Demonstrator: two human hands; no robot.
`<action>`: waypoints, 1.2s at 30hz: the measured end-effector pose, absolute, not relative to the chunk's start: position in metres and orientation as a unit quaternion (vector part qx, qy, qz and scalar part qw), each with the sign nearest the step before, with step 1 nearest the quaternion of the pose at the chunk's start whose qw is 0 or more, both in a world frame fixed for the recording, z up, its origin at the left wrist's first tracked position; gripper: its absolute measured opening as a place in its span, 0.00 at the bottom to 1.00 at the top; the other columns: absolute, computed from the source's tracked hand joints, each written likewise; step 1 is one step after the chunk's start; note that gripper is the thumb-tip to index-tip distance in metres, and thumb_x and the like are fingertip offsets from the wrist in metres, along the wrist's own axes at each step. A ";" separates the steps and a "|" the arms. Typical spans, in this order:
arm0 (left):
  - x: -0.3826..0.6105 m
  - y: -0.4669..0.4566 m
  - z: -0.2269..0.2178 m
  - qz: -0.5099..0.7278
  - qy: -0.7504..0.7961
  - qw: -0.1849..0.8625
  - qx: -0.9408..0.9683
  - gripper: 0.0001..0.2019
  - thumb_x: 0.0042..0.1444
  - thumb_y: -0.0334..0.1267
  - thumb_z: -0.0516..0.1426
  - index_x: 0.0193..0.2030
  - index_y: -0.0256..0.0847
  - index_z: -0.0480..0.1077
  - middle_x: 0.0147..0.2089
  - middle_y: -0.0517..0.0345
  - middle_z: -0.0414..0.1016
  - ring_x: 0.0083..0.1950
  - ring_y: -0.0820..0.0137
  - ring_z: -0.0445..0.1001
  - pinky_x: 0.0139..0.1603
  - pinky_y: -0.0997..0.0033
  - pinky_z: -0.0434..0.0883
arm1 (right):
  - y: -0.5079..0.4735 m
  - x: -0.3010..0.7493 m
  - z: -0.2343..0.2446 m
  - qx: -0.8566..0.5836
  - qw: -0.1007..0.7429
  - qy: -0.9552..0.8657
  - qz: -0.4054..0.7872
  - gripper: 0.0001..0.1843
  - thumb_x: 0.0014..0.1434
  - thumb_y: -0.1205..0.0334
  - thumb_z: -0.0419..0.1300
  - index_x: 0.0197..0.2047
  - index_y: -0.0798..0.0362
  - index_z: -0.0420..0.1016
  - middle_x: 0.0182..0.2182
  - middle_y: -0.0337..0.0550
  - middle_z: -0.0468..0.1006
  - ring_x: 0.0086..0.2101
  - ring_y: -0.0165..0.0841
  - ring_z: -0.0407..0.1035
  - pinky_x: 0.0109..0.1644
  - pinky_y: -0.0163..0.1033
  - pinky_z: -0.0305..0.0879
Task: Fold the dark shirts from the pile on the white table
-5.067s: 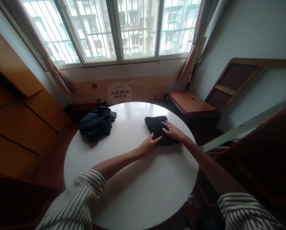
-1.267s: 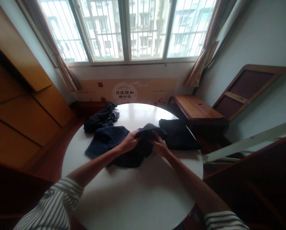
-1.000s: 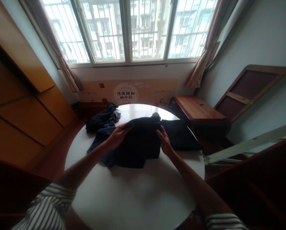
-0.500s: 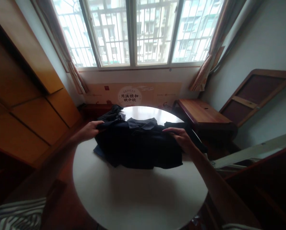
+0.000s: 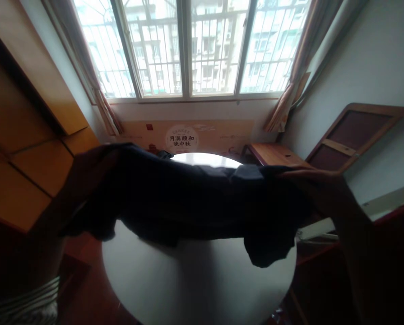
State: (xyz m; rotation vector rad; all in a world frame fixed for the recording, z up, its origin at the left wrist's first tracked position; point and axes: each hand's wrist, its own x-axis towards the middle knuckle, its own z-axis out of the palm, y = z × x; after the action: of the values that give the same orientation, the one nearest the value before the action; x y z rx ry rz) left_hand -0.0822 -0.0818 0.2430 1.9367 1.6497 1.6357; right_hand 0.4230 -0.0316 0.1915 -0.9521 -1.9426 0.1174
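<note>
A dark navy collared shirt (image 5: 202, 203) hangs stretched between my two hands, raised over the round white table (image 5: 198, 280). Near its upper left end, my left hand (image 5: 98, 167) is closed on the fabric, dim and a little blurred. At the opposite end my right hand (image 5: 318, 180) pinches the cloth, thumb side up. Lower folds of the shirt droop at both sides, and its greyish collar (image 5: 245, 173) shows along the top edge right of the middle. Behind it, a bit of another dark cloth (image 5: 165, 154) peeks out; the shirt hides the rest.
Wooden cabinets (image 5: 35, 167) stand on the left. A low wooden bench (image 5: 272, 153) is beyond the table at the right, with a wood-framed panel (image 5: 344, 140) against the wall. Barred windows (image 5: 188, 49) and a printed banner (image 5: 208, 135) face me.
Both hands have risen off the table toward me and moved apart, lifting and spreading the shirt. The view has shifted slightly.
</note>
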 end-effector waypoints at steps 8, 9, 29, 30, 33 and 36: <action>-0.052 0.107 0.243 0.404 0.616 -0.083 0.672 0.14 0.63 0.35 0.53 0.48 0.27 0.74 0.44 0.44 0.79 0.41 0.69 0.74 0.45 0.72 0.69 | 0.111 0.355 0.250 -0.493 0.411 -0.764 -0.068 0.16 0.61 0.72 0.51 0.42 0.52 0.79 0.53 0.52 0.75 0.56 0.45 0.66 0.64 0.55 0.55; -0.046 0.113 0.231 0.393 0.627 -0.078 0.668 0.14 0.62 0.32 0.53 0.50 0.26 0.73 0.46 0.42 0.78 0.41 0.68 0.75 0.45 0.72 0.69 | 0.115 0.345 0.240 -0.506 0.383 -0.770 -0.073 0.16 0.61 0.73 0.51 0.44 0.55 0.79 0.55 0.55 0.73 0.57 0.46 0.64 0.64 0.54 0.54; -0.033 -0.049 0.055 0.228 0.416 0.118 0.873 0.16 0.63 0.33 0.47 0.49 0.39 0.74 0.39 0.51 0.79 0.36 0.68 0.77 0.38 0.73 0.70 | -0.071 0.313 0.054 -0.304 0.147 -0.940 0.050 0.17 0.68 0.71 0.45 0.37 0.54 0.74 0.31 0.48 0.76 0.31 0.35 0.71 0.36 0.39 0.66; -0.039 -0.049 0.059 0.284 0.439 0.107 0.846 0.14 0.61 0.34 0.49 0.47 0.38 0.74 0.39 0.50 0.79 0.37 0.68 0.77 0.40 0.72 0.71 | -0.070 0.325 0.060 -0.313 0.186 -0.929 0.064 0.16 0.68 0.69 0.46 0.40 0.53 0.75 0.33 0.49 0.77 0.32 0.35 0.72 0.37 0.39 0.68; -0.067 -0.057 0.071 0.382 0.500 0.086 0.772 0.09 0.56 0.35 0.51 0.37 0.39 0.72 0.31 0.56 0.77 0.32 0.68 0.75 0.38 0.70 0.71 | -0.072 0.373 0.071 -0.345 0.275 -0.892 0.098 0.12 0.67 0.63 0.53 0.47 0.50 0.77 0.40 0.51 0.80 0.39 0.39 0.75 0.44 0.42 0.72; -0.096 -0.069 0.073 0.327 0.518 0.149 0.776 0.10 0.52 0.34 0.49 0.26 0.40 0.70 0.21 0.61 0.71 0.25 0.70 0.70 0.31 0.72 0.68 | -0.077 0.418 0.073 -0.369 0.282 -0.879 0.107 0.10 0.63 0.60 0.57 0.45 0.48 0.79 0.39 0.49 0.81 0.39 0.41 0.76 0.45 0.44 0.73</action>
State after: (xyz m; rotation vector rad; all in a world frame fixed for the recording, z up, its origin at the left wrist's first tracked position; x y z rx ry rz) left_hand -0.0960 -0.0688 0.0732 2.2309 1.4892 0.9408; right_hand 0.4178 -0.0770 0.0730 -0.9888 -2.3536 0.2865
